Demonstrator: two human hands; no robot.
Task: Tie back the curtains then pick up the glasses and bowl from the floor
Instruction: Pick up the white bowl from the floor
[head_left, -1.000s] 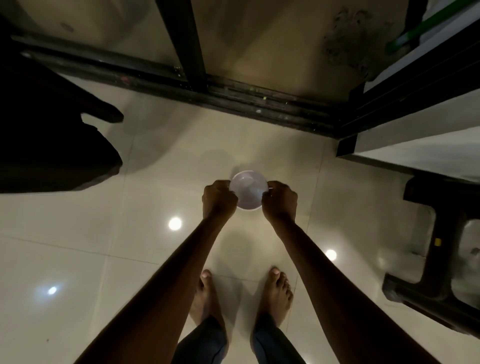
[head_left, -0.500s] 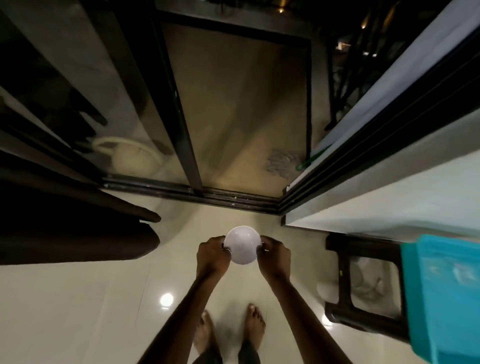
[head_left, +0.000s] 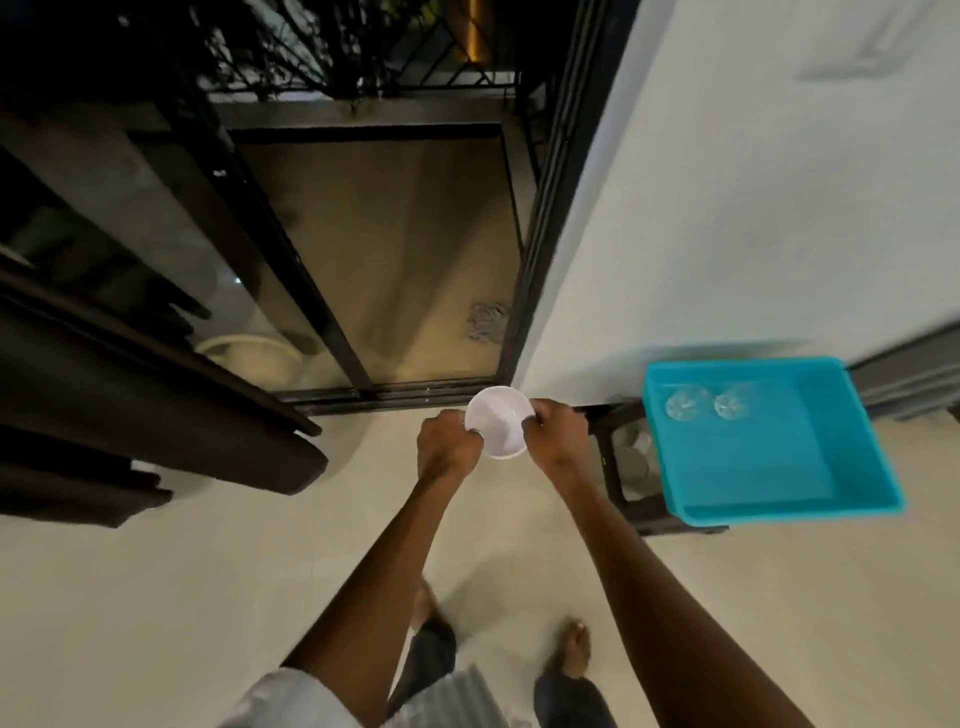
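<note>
I see the white bowl (head_left: 500, 429) well clear of the floor now, where a second ago it sat low over the tiles between the feet; the view has swung upward with it, so I judge the person has straightened from a stoop. Both hands are clamped on the bowl from opposite sides, the left hand (head_left: 450, 451) gripping its left rim and the right hand (head_left: 555, 435) its right rim, fingers curled over the edge, and that two-handed grip looks the same as before. What is new in view is the turquoise tub (head_left: 857, 499), which has come fully into frame on the right, resting on a dark stool (head_left: 618, 467) against the white wall. Two clear glasses (head_left: 708, 405) already stand side by side in its far left corner, so I take the glasses as collected. The dark curtain (head_left: 156, 426) hangs gathered at the left, beside the sliding door (head_left: 322, 291); I cannot make out a tie on it. I read the bowl as the last item off the floor, and the remaining job as carrying it rightward to the tub. The open turquoise floor near the glasses looks like ample room, though I would set it down apart from them to avoid a knock.
</note>
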